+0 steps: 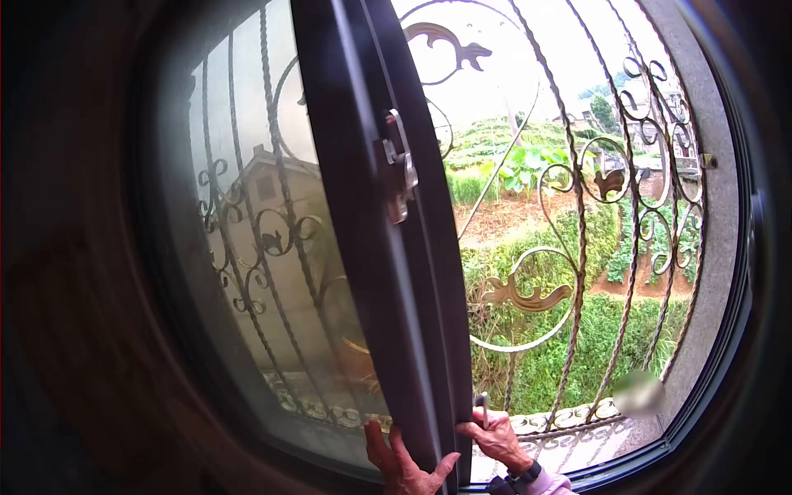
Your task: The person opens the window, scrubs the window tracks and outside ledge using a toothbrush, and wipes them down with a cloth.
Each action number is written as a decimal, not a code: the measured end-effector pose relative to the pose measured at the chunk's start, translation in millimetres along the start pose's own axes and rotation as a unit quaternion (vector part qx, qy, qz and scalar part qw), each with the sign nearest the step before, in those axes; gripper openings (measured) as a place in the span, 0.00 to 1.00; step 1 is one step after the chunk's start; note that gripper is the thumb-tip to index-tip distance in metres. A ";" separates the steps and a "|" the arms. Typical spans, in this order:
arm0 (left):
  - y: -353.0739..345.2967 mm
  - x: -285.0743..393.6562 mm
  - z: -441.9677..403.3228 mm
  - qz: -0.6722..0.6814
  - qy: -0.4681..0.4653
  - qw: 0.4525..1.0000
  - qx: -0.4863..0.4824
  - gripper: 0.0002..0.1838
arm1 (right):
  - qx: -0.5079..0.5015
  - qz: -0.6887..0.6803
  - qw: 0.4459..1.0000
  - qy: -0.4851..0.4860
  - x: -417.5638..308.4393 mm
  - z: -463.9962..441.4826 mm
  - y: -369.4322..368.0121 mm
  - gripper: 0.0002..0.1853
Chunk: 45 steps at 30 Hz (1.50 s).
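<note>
A dark window frame (pixel 396 297) runs from top to bottom, with a silver window handle (pixel 400 169) on its upper part. My left hand (pixel 404 466) is low on this frame, fingers spread; the thumb lies across the frame and the fingertips reach toward the glass pane (pixel 272 289). Beside the frame's right edge, my right hand (pixel 497 439) has curled fingers, with the thumb toward the edge. A small grey, metal-looking piece (pixel 483 404) sticks up at its fingers. What exactly that hand grips is hidden. A dark wristband (pixel 525 473) circles the right wrist.
Outside stands a grille (pixel 580 247) of twisted metal bars and scrolls, close behind the opening. The window's outer frame (pixel 726 330) curves along the right. A stone sill (pixel 577 454) lies below the grille. Plants (pixel 536 231) grow beyond.
</note>
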<state>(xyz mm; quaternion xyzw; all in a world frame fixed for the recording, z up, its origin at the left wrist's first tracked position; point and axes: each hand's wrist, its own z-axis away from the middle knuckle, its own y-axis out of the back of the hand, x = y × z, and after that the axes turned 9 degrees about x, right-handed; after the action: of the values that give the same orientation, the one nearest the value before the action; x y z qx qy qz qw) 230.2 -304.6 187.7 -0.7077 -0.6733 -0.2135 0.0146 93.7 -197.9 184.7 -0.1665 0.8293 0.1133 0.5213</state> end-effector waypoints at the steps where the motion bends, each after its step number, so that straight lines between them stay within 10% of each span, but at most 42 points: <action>1: -3.2 4.7 1.6 -0.013 0.017 1.000 0.003 0.55 | -0.021 0.083 0.996 0.034 3.4 3.9 9.5 0.09; 11: -11.7 20.8 11.5 -0.049 0.026 0.998 0.039 0.42 | 0.012 0.025 0.999 -0.032 8.0 12.6 50.5 0.10; 18: -18.1 26.7 7.1 0.005 0.053 0.995 0.080 0.45 | 0.035 0.062 0.996 0.045 3.5 13.6 49.3 0.13; 25: -19.3 34.2 6.9 0.047 0.098 0.991 0.080 0.43 | 0.112 0.073 0.932 0.337 -49.2 16.3 22.2 0.12; 33: -32.9 39.9 25.6 0.080 0.083 0.992 0.057 0.42 | 0.081 0.069 0.939 0.326 -66.7 25.0 4.3 0.21; 36: -63.1 19.2 74.0 0.169 0.241 0.956 -0.011 0.41 | 0.068 0.123 0.953 0.268 -72.7 37.1 15.8 0.29; 39: -39.3 70.3 28.1 0.105 0.021 0.988 0.114 0.34 | 0.079 0.155 0.955 0.241 -73.7 46.1 28.8 0.34; 45: -37.8 89.0 40.3 0.252 0.033 0.967 0.029 0.39 | 0.160 0.242 0.929 0.230 -67.8 56.0 48.8 0.31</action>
<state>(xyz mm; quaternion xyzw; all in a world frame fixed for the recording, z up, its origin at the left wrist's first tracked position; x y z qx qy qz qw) 205.5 -204.4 169.7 -0.8464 -0.4784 -0.2063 0.1102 147.9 -122.1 222.4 0.1027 0.9489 0.0605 0.2924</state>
